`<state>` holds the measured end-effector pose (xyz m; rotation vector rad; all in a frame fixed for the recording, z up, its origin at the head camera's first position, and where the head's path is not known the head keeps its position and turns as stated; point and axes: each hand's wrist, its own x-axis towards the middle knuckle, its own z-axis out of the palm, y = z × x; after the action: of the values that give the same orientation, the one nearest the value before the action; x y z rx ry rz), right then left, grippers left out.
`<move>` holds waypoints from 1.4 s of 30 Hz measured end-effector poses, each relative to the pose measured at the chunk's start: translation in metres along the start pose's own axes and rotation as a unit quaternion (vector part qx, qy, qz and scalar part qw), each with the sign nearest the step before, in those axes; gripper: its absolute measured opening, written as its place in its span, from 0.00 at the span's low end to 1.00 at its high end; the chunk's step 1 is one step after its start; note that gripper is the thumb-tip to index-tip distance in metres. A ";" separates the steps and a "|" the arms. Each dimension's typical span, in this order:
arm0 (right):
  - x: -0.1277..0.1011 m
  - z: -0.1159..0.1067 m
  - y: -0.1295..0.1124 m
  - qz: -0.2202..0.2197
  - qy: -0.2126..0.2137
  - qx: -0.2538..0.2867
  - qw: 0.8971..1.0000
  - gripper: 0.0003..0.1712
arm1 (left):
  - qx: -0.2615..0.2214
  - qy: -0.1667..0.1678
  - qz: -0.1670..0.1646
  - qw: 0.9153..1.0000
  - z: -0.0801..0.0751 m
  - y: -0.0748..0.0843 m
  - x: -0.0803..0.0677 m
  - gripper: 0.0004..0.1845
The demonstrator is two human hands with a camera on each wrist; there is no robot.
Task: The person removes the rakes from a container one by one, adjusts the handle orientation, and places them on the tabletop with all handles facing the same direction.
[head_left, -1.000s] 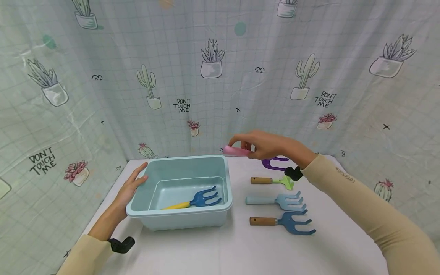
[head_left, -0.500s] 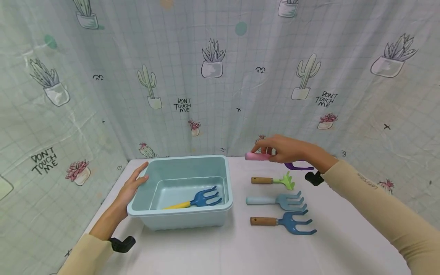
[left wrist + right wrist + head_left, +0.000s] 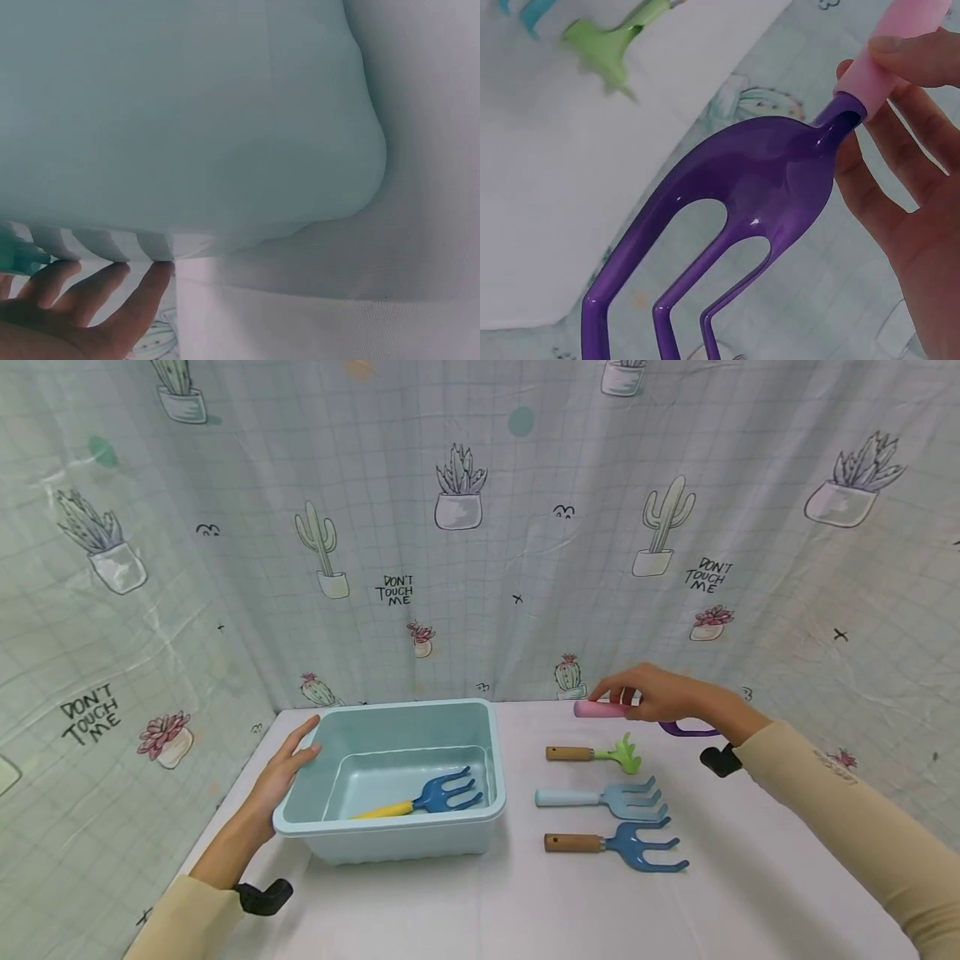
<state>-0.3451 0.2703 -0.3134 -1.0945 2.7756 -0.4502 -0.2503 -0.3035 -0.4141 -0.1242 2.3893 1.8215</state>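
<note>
My right hand holds a hand fork by its pink handle, thumb and fingers pinching it. The fork's purple three-tined head points away from the palm in the right wrist view; in the head view my wrist partly hides it. My left hand grips the left side of a light blue plastic basin. Its thumb lies over the rim, and fingertips touch the outer wall in the left wrist view. Inside the basin lies a blue hand fork with a yellow handle.
Right of the basin, a small green rake with a wooden handle, a light blue fork and a blue fork with a wooden handle lie in a column on the white table. A patterned curtain hangs behind.
My right hand has moved right and slightly down, carrying the pink-handled fork away from the basin's rim to beyond the green rake. My left hand and the basin have stayed put.
</note>
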 end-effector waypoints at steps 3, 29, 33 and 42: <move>-0.007 0.002 0.011 0.028 -0.004 0.012 1.000 0.27 | 0.002 0.002 0.000 1.000 0.000 0.000 0.000 0.35; -0.069 0.063 0.116 0.157 -0.054 0.042 0.985 0.25 | 0.010 0.007 0.006 1.000 -0.001 -0.001 0.002 0.36; -0.071 0.081 0.127 0.150 -0.058 0.042 0.986 0.23 | 0.009 0.007 0.004 1.000 0.000 0.001 0.000 0.36; -0.073 0.097 0.136 0.153 -0.054 0.044 0.986 0.22 | 0.008 0.008 0.010 1.000 -0.001 0.000 0.000 0.35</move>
<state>-0.3584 0.3922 -0.4486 -0.6358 2.7313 -0.4547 -0.2499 -0.3042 -0.4137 -0.1146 2.4245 1.8152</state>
